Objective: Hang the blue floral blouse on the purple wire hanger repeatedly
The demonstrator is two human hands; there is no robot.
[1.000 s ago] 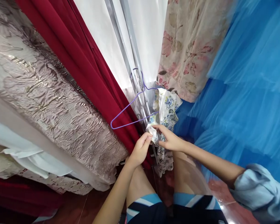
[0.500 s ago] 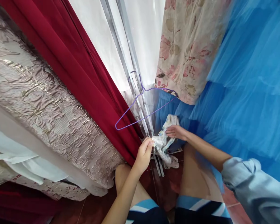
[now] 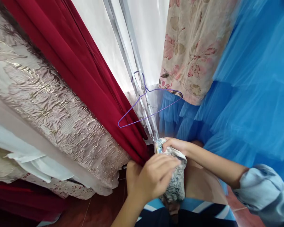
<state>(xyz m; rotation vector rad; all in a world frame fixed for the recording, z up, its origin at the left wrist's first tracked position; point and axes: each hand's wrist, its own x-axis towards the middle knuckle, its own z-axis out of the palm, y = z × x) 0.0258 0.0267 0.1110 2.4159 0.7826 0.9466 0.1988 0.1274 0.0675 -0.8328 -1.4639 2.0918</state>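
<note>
A small crumpled cloth [image 3: 176,181], whitish with a grey and multicoloured pattern, hangs above my lap. At its upper edge my right hand [image 3: 176,145] is closed on the fabric, thumb on top. My left hand [image 3: 153,176] is in front of the cloth, slightly blurred, its fingers half bent and the thumb apart, with nothing seen in it. Whether its fingertips touch the cloth is hard to make out. Beyond both hands a purple wire hanger [image 3: 146,118] hangs by its hook on the metal rack [image 3: 130,60], with no garment on it.
To the left hang a dark red drape [image 3: 85,72] and a textured pinkish fabric [image 3: 59,104]. White cloth [image 3: 149,34] hangs behind the rack. A floral garment [image 3: 186,60] and blue tulle [image 3: 248,104] fill the right. Reddish tiles [image 3: 97,208] cover the floor.
The cloth has come down and closer to my lap, hanging more spread out. My right hand, formerly flat against it, now grips its top. My left hand has let go and moved nearer.
</note>
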